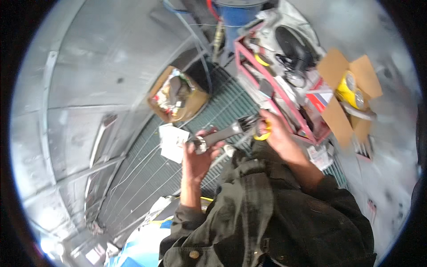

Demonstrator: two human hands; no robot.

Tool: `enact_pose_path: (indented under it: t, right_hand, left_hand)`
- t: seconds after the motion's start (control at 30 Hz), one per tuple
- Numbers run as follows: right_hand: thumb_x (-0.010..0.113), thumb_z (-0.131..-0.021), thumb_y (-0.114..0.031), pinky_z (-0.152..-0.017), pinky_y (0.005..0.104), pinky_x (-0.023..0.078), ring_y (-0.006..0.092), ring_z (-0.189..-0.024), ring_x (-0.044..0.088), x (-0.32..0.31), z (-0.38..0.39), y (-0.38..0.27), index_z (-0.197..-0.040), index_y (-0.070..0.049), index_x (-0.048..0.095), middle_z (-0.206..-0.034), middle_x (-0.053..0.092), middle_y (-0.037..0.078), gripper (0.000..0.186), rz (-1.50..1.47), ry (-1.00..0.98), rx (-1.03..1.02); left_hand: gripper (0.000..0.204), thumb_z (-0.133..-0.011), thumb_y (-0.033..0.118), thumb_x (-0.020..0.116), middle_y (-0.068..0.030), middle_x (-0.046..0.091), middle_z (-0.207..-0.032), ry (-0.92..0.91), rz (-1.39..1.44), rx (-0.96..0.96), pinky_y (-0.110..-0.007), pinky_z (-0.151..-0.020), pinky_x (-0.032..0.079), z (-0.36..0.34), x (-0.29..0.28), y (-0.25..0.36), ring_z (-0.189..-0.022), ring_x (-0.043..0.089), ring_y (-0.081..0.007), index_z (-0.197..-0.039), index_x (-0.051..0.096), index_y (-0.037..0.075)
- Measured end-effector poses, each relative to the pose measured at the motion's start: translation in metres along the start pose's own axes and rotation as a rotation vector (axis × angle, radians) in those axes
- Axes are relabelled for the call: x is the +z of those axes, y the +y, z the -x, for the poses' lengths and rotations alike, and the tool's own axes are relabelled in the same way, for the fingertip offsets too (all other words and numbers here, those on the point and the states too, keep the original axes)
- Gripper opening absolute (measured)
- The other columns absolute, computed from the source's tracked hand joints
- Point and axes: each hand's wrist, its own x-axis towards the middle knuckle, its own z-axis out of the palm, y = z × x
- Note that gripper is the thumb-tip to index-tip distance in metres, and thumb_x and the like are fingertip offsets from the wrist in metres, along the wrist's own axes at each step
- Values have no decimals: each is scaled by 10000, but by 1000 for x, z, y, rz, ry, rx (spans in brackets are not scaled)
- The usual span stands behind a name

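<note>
A grey cylindrical tool [222, 134] with a round pale end and a dark ribbed end lies across the space between my hands. My left hand [198, 155] is closed around its round pale end. At the dark end, my right hand [275, 131] is closed on a yellow ring-shaped thing [262, 133], perhaps a tape roll; blur hides its exact kind. The ring sits close against the tool's dark end, and I cannot tell whether they are joined.
An open cardboard box [195, 104] full of scraps stands ahead on the slatted floor [222, 95]. A pink-edged tool tray [307, 133] lies to the right. Beyond it sits an open carton [333, 113] with yellow rolls. White paper [173, 142] lies left; a blue barrel [235, 20] stands far ahead.
</note>
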Motion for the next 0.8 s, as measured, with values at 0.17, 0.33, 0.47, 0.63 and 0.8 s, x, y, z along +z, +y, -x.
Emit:
enact_pose_path:
  t: [0.17, 0.33, 0.47, 0.63, 0.8]
  right_hand:
    - [672, -958, -235, -458, 206, 360, 70, -585, 494, -7, 19, 80, -909, -80, 615, -768, 567, 5, 173, -86, 12, 207]
    - [680, -966, -295, -460, 223, 347, 53, -586, 461, -35, 35, 113, -961, -53, 671, -849, 637, 20, 243, 279, 161, 114]
    - [702, -943, -301, -505, 222, 428, 54, -602, 534, -84, 47, 97, -1001, -47, 733, -790, 681, 7, 262, 612, 252, -306]
    - [695, -934, -250, -559, 249, 456, 73, -631, 569, -117, 18, 38, -961, -43, 744, -813, 721, 21, 214, 699, 418, -487]
    - [708, -916, -296, -582, 322, 470, 173, -616, 625, -81, -54, -28, -837, -36, 730, -694, 687, 69, 273, 1168, 277, -856]
  left_hand:
    - [419, -1015, 165, 589, -121, 541, -1375, 204, -229, 274, -227, -578, 416, 20, -41, -4, -752, 511, -75, -1410, 474, 84]
    - [272, -1013, 143, 589, -71, 652, -1128, 165, -582, 311, -159, -485, 263, 14, -55, 0, -570, 361, 1, -1261, 581, 31]
    - [212, -1004, 152, 602, -54, 682, -1056, 168, -860, 370, -210, -637, 416, 3, -54, 5, -702, 532, -57, -1137, 645, -8]
    - [128, -994, 92, 590, -53, 673, -838, 279, -1084, 447, -266, -739, 479, -1, -45, 0, -799, 605, -119, -1027, 654, -15]
    - [231, -1003, 149, 588, -26, 523, -674, 354, -823, 462, -275, -577, 412, -4, -25, -12, -603, 503, -128, -812, 548, 25]
